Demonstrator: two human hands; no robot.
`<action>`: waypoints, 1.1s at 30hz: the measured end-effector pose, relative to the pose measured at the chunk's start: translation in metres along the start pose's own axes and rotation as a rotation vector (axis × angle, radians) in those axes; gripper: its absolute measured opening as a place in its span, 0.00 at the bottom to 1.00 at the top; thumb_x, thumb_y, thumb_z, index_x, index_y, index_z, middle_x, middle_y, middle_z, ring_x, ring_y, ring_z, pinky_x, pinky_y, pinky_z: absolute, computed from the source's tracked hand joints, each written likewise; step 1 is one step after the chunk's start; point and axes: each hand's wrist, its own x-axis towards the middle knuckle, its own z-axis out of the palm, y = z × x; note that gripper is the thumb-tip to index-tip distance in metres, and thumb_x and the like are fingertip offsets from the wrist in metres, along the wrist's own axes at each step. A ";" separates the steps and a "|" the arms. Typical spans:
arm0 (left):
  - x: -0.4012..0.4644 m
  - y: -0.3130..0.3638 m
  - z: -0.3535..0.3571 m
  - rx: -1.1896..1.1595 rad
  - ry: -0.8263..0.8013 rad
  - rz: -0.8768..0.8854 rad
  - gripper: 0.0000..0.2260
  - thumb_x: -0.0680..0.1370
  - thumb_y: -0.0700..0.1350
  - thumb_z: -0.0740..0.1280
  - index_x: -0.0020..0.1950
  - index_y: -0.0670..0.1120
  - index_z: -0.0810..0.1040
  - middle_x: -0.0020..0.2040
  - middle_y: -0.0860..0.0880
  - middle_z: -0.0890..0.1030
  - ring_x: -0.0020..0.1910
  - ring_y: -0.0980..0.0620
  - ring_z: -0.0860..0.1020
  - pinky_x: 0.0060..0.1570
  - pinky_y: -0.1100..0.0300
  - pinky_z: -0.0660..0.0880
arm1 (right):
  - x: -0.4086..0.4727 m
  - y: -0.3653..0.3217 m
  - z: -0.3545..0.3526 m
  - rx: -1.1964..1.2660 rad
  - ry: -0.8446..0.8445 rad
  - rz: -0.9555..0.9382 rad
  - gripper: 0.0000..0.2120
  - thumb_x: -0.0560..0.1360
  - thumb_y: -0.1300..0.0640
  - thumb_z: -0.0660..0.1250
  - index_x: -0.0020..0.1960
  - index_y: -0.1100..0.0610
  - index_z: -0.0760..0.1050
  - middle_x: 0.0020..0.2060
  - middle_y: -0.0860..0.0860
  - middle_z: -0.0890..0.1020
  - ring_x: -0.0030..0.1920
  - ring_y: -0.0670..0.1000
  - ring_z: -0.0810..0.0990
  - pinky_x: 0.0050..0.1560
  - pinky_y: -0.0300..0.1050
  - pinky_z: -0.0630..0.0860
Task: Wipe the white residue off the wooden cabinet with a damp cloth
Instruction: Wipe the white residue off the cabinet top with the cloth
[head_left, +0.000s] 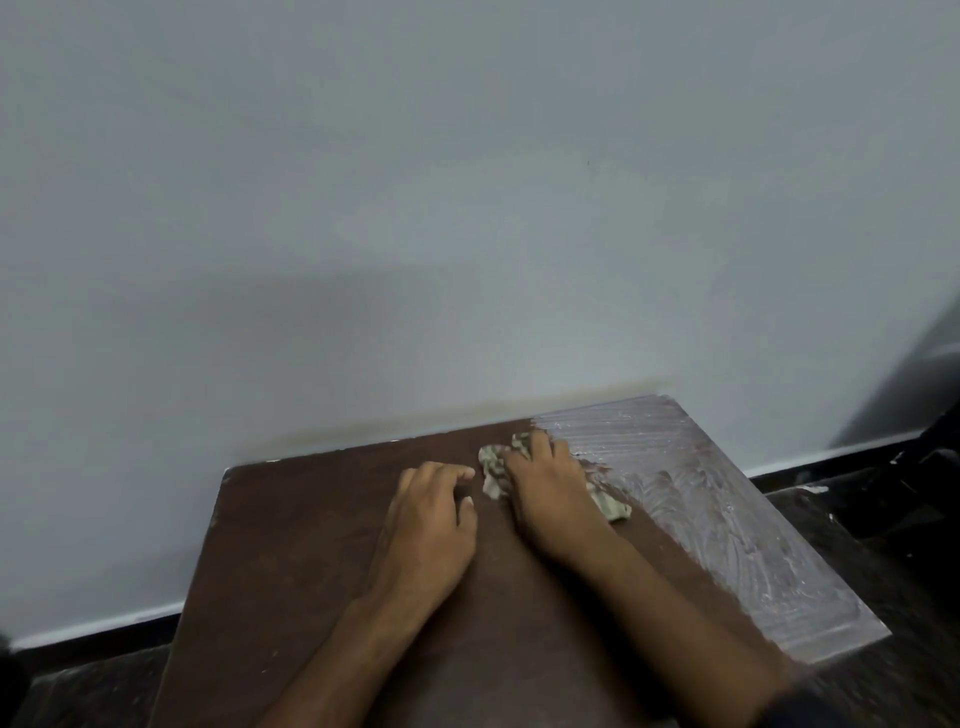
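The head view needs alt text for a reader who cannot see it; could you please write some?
A person's right hand presses a crumpled cloth onto a dark wooden cabinet top, beside white residue streaking its right side. The left hand rests on the bare wood nearby, before a pale wall.

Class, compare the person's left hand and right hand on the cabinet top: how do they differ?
The right hand presses the crumpled cloth; the left hand holds nothing. The right hand sits at the edge of the white residue; the left hand rests on clean brown wood. Both lie palm down on the cabinet top.
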 end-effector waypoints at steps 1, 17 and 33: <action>0.000 -0.002 -0.003 0.001 0.005 -0.011 0.14 0.78 0.44 0.65 0.63 0.51 0.77 0.59 0.56 0.77 0.60 0.56 0.70 0.61 0.62 0.68 | 0.013 -0.001 0.001 -0.002 0.002 0.046 0.16 0.81 0.57 0.56 0.67 0.54 0.69 0.68 0.58 0.65 0.63 0.60 0.65 0.61 0.56 0.68; 0.013 -0.003 -0.019 -0.026 0.008 -0.045 0.12 0.77 0.38 0.65 0.60 0.47 0.79 0.56 0.52 0.79 0.59 0.51 0.74 0.61 0.60 0.69 | 0.020 -0.025 0.012 0.036 0.025 -0.083 0.14 0.81 0.55 0.56 0.64 0.54 0.72 0.62 0.57 0.68 0.58 0.60 0.67 0.54 0.56 0.69; -0.005 0.035 0.022 -0.060 -0.109 0.114 0.09 0.77 0.41 0.66 0.55 0.52 0.80 0.51 0.58 0.78 0.52 0.58 0.73 0.55 0.64 0.70 | -0.080 0.040 -0.019 0.016 -0.004 -0.041 0.19 0.79 0.53 0.59 0.70 0.50 0.69 0.65 0.55 0.67 0.59 0.58 0.68 0.56 0.54 0.71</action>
